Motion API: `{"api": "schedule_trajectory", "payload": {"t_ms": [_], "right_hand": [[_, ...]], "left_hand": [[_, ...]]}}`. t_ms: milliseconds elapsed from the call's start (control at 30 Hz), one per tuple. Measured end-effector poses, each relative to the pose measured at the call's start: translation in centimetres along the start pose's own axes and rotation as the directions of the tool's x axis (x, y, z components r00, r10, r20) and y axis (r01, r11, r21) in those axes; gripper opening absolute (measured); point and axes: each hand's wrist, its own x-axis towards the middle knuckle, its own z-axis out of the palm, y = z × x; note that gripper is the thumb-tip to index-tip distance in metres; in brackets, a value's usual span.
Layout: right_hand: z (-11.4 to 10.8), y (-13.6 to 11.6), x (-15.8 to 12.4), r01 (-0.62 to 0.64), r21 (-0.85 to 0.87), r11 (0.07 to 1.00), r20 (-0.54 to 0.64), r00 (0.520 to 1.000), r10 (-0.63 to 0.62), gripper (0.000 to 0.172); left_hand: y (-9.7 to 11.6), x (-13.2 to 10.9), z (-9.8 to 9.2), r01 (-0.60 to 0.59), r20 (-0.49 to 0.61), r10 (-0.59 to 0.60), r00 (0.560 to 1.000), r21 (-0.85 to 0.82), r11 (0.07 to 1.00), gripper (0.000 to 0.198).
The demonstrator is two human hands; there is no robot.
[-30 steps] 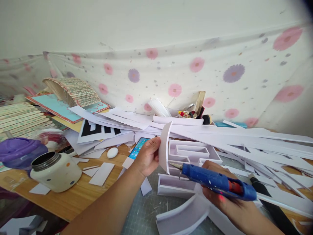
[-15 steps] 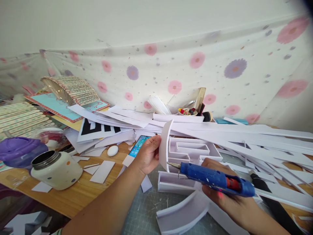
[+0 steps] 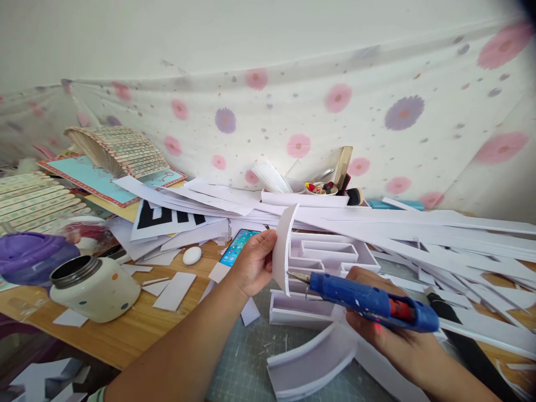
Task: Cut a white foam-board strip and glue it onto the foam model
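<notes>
My left hand (image 3: 257, 265) pinches a curved white foam-board strip (image 3: 285, 245) by its left side and holds it upright above the mat. My right hand (image 3: 387, 340) is wrapped around a blue hot glue gun (image 3: 355, 293), whose metal nozzle points left and meets the strip's edge low down, or nearly so. A red light glows on the fingers under the gun. Behind and below lies a white foam-board letter form with raised walls (image 3: 329, 251), partly hidden by the gun and my hand. A curved walled channel (image 3: 312, 363) extends toward me.
Long white strips (image 3: 444, 234) pile up at the back and right. A phone (image 3: 239, 248) with a lit screen, a white egg-shaped object (image 3: 192, 255) and an open spotted jar (image 3: 98, 293) are on the left. A grey cutting mat (image 3: 247, 357) covers the wooden table.
The glue gun and strip stay nearly in place, with the nozzle tip slightly higher along the strip's edge. The whole view has shifted a little.
</notes>
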Motion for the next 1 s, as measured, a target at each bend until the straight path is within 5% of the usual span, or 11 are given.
{"api": "schedule_trajectory", "payload": {"t_ms": [667,1000], "right_hand": [[0.0,-0.2,0.3,0.062,-0.051,0.997,-0.052,0.997,-0.065,0.032],[0.2,0.8,-0.7,-0.019,-0.007,1.000,-0.090,0.996,0.018,0.028]], "left_hand": [[-0.4,0.0,-0.3,0.012,0.059,-0.013,0.998,0.026,1.000,0.042],[-0.3,-0.1,-0.1,0.038,0.076,-0.041,0.996,0.034,0.999,0.043]]}}
